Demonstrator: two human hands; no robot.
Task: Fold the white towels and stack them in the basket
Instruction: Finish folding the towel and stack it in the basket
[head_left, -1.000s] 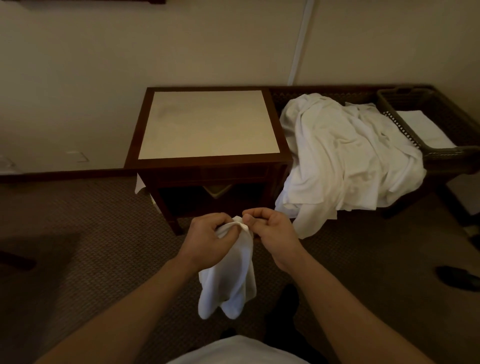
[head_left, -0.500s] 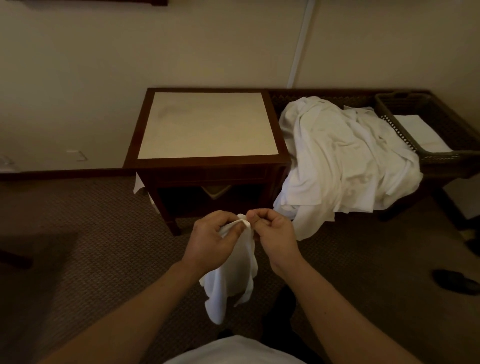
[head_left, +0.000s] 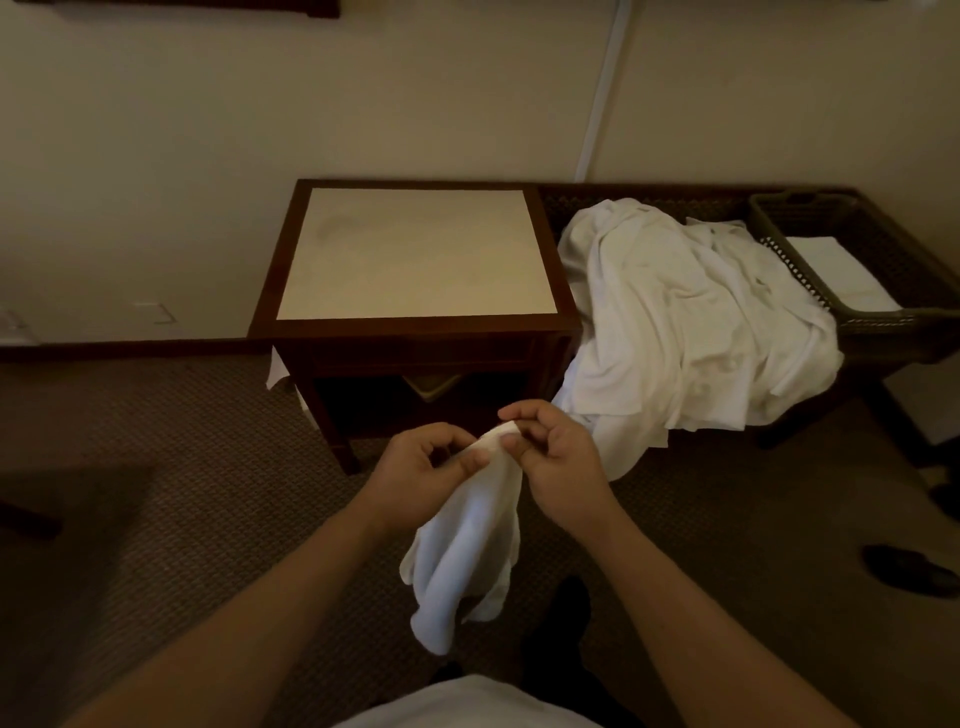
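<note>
Left hand (head_left: 426, 470) and right hand (head_left: 558, 460) pinching the top edge of a small white towel (head_left: 470, 551) hanging limp, heap of white towels (head_left: 685, 332) beside dark basket (head_left: 883, 322), desk (head_left: 415, 254) ahead

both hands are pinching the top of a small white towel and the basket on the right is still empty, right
Not quite. The head view shows the basket already holds a folded white towel lying flat inside it. The rest stands: the left hand and right hand both pinch the top of the small white towel, which hangs down between them.
</note>
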